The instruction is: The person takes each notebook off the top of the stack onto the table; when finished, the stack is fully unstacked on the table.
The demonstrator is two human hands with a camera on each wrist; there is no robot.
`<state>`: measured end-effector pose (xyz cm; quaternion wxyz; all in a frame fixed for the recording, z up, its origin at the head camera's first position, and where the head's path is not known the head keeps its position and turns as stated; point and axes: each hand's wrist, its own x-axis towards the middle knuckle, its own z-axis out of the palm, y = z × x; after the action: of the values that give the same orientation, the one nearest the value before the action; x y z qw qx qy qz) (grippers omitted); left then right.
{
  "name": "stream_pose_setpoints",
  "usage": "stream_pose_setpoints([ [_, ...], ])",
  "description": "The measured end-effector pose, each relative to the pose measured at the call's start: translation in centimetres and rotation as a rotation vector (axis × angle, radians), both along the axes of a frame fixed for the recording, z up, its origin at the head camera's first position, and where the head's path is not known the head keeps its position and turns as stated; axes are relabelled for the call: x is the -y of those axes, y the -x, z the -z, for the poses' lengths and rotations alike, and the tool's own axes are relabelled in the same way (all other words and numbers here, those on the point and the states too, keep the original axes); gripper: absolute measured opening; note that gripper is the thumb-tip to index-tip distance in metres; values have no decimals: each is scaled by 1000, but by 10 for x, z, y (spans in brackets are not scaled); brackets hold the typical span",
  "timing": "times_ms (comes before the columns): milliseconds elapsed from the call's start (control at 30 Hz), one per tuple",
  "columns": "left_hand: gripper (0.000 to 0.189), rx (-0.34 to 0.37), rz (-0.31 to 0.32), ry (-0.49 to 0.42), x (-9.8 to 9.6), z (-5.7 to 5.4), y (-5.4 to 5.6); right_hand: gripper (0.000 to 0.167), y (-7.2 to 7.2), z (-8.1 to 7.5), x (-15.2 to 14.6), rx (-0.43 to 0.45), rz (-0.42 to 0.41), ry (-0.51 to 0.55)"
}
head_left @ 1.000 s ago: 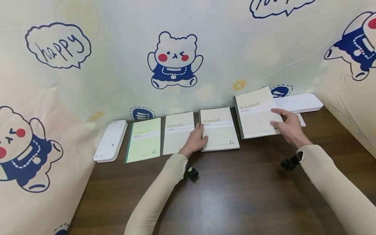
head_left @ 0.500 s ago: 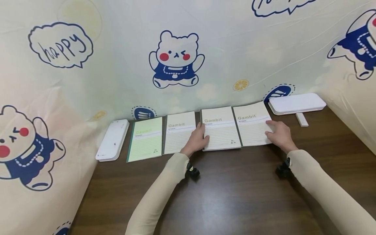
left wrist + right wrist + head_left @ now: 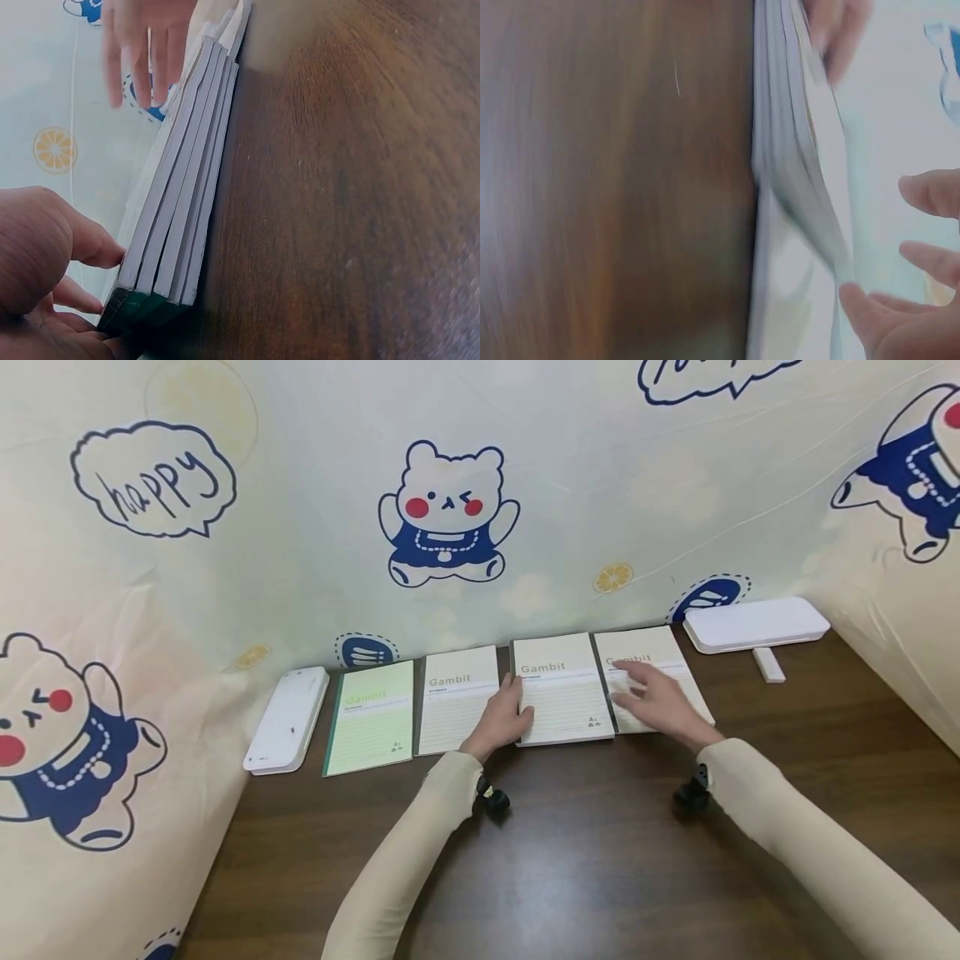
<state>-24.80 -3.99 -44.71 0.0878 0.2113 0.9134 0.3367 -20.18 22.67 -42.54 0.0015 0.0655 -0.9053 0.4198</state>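
Two pale sleeves [image 3: 795,835] reach in from the bottom of the head view, over the brown table [image 3: 570,852]. Each wrist carries a small black device [image 3: 492,797] just below the cuff.

The left hand [image 3: 501,714] is at mid-frame, thumb and fingers apart, touching the left edge of the stack [image 3: 566,681]. In the left wrist view, fingertips meet the stack's corner and its dark spines at the lower left; several notebooks lie one on another there. How firmly they press I cannot tell.

The right hand [image 3: 660,702], right of centre, has its fingers spread with nothing between them, over the cover of the right notebook [image 3: 645,642]. In the right wrist view they fan out at the lower right, one tip close to the edge of a notebook; whether it touches is unclear.

The stack lies flat at centre, marked "Gambit", with the right notebook just beside it. Left of the stack are a white notebook [image 3: 459,693], its lower corner near the left cuff, and a green notebook [image 3: 371,717]. A white case [image 3: 287,720] lies slantwise further left. A small white block [image 3: 768,665] sits at the front of a second case [image 3: 757,624] at far right.

Behind hangs a printed cloth [image 3: 570,468], with "happy" at upper left and a winking bear at upper centre.
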Motion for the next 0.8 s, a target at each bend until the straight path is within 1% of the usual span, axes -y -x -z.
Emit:
stream_pose_setpoints([
  [67,62,-2,-5,0,0,1,0,61,0,6,16,17,-32,-1],
  [200,63,8,-7,1,-1,1,-1,63,0,20,39,25,-53,-119],
  [300,63,8,0,1,-1,1,-3,63,0,26,48,14,-59,-168],
  [467,62,-14,2,6,0,-1,-2,62,0,27,50,-19,-74,-188],
  [633,62,-26,10,0,-1,-4,-1,63,0,26,48,-11,-85,-204],
  [733,61,-26,-18,-28,-1,-7,-1,63,1,26,48,-13,-91,-205],
  [800,59,-21,-63,-72,-2,-10,0,63,2,27,49,-17,-97,-206],
])
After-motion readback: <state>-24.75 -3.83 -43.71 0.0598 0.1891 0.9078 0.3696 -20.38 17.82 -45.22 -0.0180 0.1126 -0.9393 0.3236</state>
